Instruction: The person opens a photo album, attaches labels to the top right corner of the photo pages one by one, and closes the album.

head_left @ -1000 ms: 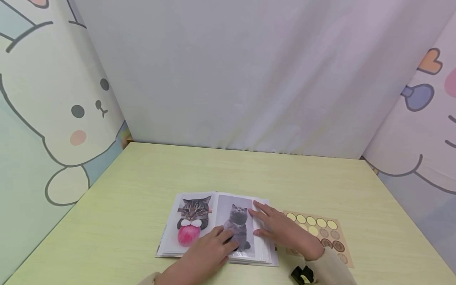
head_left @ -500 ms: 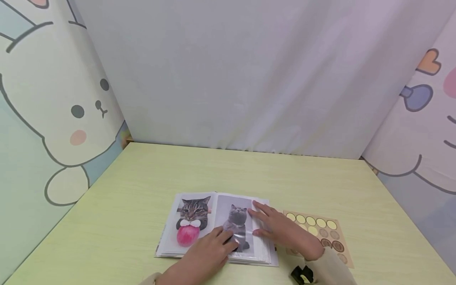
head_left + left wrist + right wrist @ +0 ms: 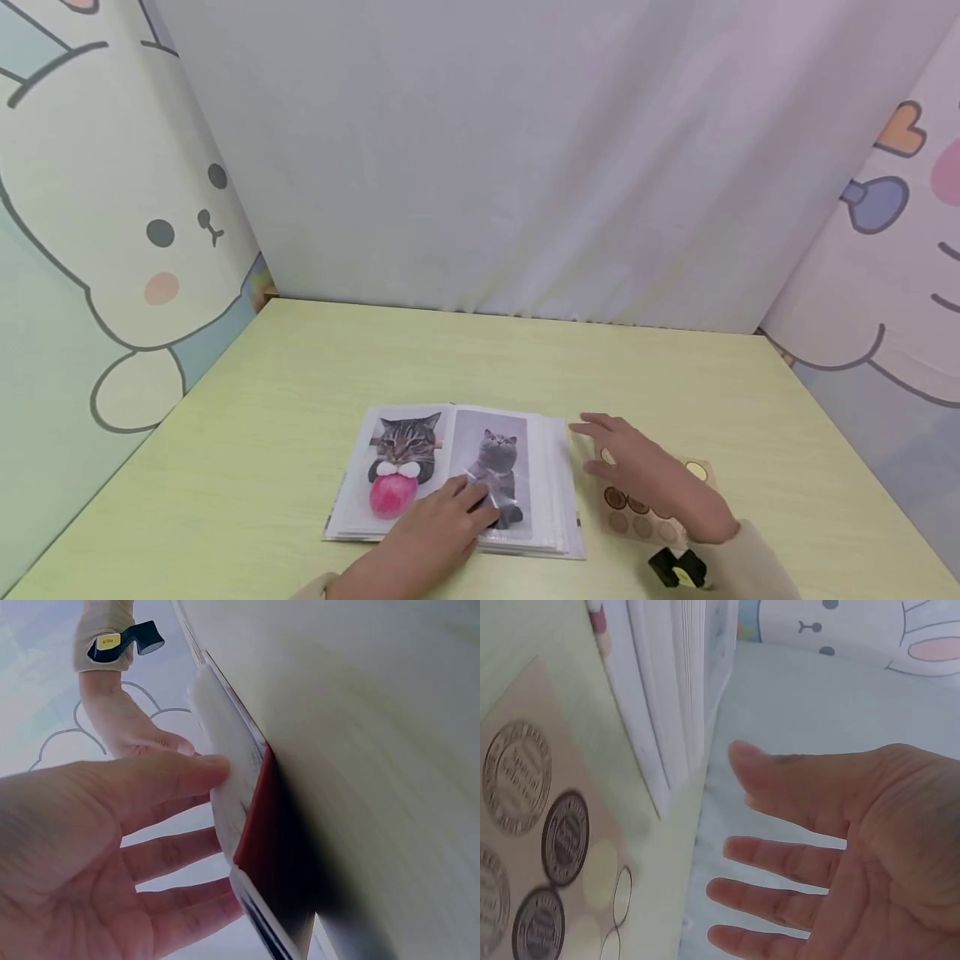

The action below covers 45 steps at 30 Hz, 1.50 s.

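Observation:
A photo album (image 3: 555, 500) lies spread on the table, a tabby cat with a pink ball on its left page and a grey cat on its right page. My left hand (image 3: 442, 525) rests on the lower part of the pages near the fold, fingers over the grey cat's picture. In the left wrist view its thumb and fingertips meet the album's lower edge. Just right of the album, my right hand (image 3: 637, 462) hovers above a brown sticker sheet (image 3: 701, 492) with round stickers. The right wrist view shows its fingers extended, holding nothing.
The pale yellow table (image 3: 360, 350) extends behind and to both sides of the album. A grey-white curtain (image 3: 480, 167) hangs at its back edge, with cartoon-printed panels (image 3: 90, 250) at the sides. A black strap (image 3: 678, 568) is on the right wrist.
My right hand has come off the album's right page and moved right, over the sticker sheet. The left hand stays on the album.

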Each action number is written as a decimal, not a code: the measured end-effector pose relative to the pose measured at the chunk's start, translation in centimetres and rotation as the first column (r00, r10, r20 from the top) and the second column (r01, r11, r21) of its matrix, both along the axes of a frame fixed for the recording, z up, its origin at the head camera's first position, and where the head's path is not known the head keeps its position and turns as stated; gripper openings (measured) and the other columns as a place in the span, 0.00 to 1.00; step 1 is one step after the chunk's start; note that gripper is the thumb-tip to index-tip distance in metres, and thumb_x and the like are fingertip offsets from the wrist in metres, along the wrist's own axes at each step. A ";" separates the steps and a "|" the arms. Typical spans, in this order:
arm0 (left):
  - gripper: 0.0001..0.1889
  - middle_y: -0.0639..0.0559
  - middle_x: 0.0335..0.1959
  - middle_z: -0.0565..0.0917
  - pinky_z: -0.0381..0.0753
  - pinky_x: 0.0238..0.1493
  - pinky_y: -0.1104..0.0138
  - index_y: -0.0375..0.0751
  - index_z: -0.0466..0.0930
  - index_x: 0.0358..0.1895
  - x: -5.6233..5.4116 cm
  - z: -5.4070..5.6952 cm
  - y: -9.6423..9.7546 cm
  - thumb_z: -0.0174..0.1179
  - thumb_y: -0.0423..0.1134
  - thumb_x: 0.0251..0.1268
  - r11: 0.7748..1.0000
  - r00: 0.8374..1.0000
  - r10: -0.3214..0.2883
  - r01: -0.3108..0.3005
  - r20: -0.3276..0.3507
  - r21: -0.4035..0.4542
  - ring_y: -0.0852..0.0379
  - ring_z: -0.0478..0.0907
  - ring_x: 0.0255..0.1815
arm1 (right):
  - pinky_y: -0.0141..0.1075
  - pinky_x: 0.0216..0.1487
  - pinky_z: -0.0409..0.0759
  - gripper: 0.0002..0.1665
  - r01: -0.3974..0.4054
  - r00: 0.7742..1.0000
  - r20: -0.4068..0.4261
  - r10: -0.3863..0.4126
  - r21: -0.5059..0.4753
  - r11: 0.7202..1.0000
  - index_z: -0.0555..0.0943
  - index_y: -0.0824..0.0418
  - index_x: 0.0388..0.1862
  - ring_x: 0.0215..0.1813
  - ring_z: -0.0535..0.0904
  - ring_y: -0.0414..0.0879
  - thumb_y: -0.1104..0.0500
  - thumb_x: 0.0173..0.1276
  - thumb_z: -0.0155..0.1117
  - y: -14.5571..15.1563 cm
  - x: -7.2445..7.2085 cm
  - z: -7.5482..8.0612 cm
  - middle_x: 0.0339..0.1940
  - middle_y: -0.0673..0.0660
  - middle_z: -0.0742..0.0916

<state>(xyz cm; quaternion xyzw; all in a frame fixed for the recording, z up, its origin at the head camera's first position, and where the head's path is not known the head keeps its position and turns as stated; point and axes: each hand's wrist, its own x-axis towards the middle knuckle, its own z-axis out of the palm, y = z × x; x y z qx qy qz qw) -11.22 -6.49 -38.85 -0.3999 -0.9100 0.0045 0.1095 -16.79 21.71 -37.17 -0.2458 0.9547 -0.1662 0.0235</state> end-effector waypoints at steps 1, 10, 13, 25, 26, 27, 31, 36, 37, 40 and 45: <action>0.15 0.55 0.51 0.79 0.82 0.45 0.66 0.55 0.80 0.48 0.0 0.0 0.0 0.63 0.42 0.55 1.000 1.000 0.003 -0.003 0.001 -0.003 0.52 0.76 0.50 | 0.56 0.56 0.72 0.28 0.008 1.000 -0.001 -0.008 -0.002 1.000 0.72 0.65 0.60 0.62 0.69 0.66 0.59 0.61 0.63 0.6 0.1 0.0 0.63 0.68 0.72; 0.15 0.55 0.51 0.78 0.82 0.43 0.66 0.54 0.79 0.48 0.1 0.1 0.1 0.63 0.43 0.56 0.999 1.000 0.008 -0.009 -0.013 -0.041 0.52 0.76 0.50 | 0.57 0.50 0.75 0.24 0.161 0.984 0.072 -0.163 0.035 0.986 0.75 0.64 0.55 0.58 0.70 0.68 0.63 0.58 0.65 5.9 1.3 -0.5 0.57 0.68 0.75; 0.15 0.55 0.51 0.78 0.82 0.42 0.67 0.54 0.79 0.47 0.1 0.1 0.1 0.63 0.43 0.55 0.999 1.000 0.006 -0.006 -0.018 -0.037 0.53 0.76 0.50 | 0.54 0.45 0.77 0.21 0.214 0.973 0.074 -0.220 0.075 0.974 0.77 0.64 0.51 0.52 0.73 0.65 0.63 0.56 0.65 7.4 1.5 -1.2 0.53 0.67 0.76; 0.13 0.55 0.49 0.79 0.80 0.46 0.68 0.54 0.80 0.45 0.0 0.1 0.1 0.63 0.42 0.54 0.999 0.999 -0.009 0.007 -0.046 -0.036 0.53 0.76 0.48 | 0.40 0.37 0.72 0.23 0.168 0.986 -0.022 -0.167 0.069 0.983 0.76 0.61 0.47 0.40 0.71 0.48 0.65 0.50 0.70 10.1 1.7 -3.6 0.44 0.58 0.78; 0.13 0.55 0.49 0.79 0.80 0.47 0.68 0.54 0.80 0.45 0.0 0.1 0.1 0.63 0.42 0.54 0.999 0.999 -0.009 0.008 -0.046 -0.039 0.53 0.76 0.48 | 0.40 0.38 0.73 0.25 0.175 0.984 0.007 -0.176 0.061 0.983 0.76 0.61 0.49 0.40 0.70 0.48 0.64 0.50 0.71 10.2 1.6 -3.5 0.46 0.58 0.77; 0.13 0.55 0.49 0.79 0.79 0.48 0.68 0.54 0.80 0.45 -0.1 0.1 0.1 0.63 0.42 0.55 0.999 0.999 -0.011 0.009 -0.045 -0.041 0.53 0.76 0.48 | 0.40 0.38 0.72 0.26 0.173 0.984 0.020 -0.175 0.055 0.983 0.75 0.61 0.49 0.41 0.70 0.48 0.64 0.50 0.71 10.3 1.5 -3.5 0.46 0.59 0.77; 0.13 0.55 0.50 0.80 0.79 0.48 0.67 0.54 0.80 0.45 -0.1 0.1 0.1 0.63 0.42 0.55 0.999 0.999 -0.010 0.009 -0.033 -0.036 0.53 0.76 0.48 | 0.38 0.38 0.72 0.28 0.160 0.987 0.026 -0.161 0.040 0.986 0.74 0.61 0.51 0.42 0.69 0.47 0.62 0.49 0.72 10.6 1.4 -3.5 0.47 0.57 0.76; 0.14 0.55 0.50 0.79 0.80 0.48 0.67 0.54 0.80 0.46 -0.1 0.2 -0.1 0.63 0.42 0.55 1.000 1.000 -0.011 0.011 -0.008 -0.029 0.53 0.76 0.48 | 0.36 0.37 0.71 0.30 0.161 0.987 0.003 -0.161 0.041 0.986 0.74 0.61 0.51 0.42 0.69 0.46 0.61 0.48 0.73 10.5 1.5 -3.7 0.46 0.55 0.77; 0.14 0.55 0.50 0.79 0.80 0.48 0.67 0.54 0.80 0.46 -0.1 0.2 -0.1 0.63 0.42 0.55 1.000 1.000 -0.014 0.013 -0.005 -0.028 0.53 0.76 0.48 | 0.35 0.37 0.71 0.30 0.165 0.986 -0.001 -0.165 0.047 0.985 0.74 0.61 0.51 0.42 0.69 0.46 0.61 0.48 0.73 10.5 1.6 -3.7 0.46 0.55 0.77; 0.14 0.55 0.50 0.79 0.80 0.47 0.67 0.54 0.80 0.46 -0.1 0.3 -0.1 0.63 0.42 0.55 1.000 1.000 -0.019 0.019 0.001 -0.023 0.53 0.76 0.48 | 0.36 0.37 0.72 0.29 0.183 0.983 -0.029 -0.181 0.071 0.981 0.74 0.61 0.50 0.41 0.69 0.45 0.62 0.47 0.73 10.2 1.8 -3.8 0.45 0.53 0.78; 0.14 0.55 0.50 0.79 0.80 0.48 0.66 0.54 0.80 0.47 -0.1 0.4 -0.1 0.63 0.41 0.55 1.000 1.000 -0.019 0.019 0.017 -0.022 0.53 0.76 0.49 | 0.42 0.38 0.74 0.25 0.188 0.978 -0.111 -0.176 0.105 0.976 0.77 0.59 0.44 0.41 0.71 0.46 0.62 0.44 0.74 9.8 2.2 -3.7 0.42 0.51 0.78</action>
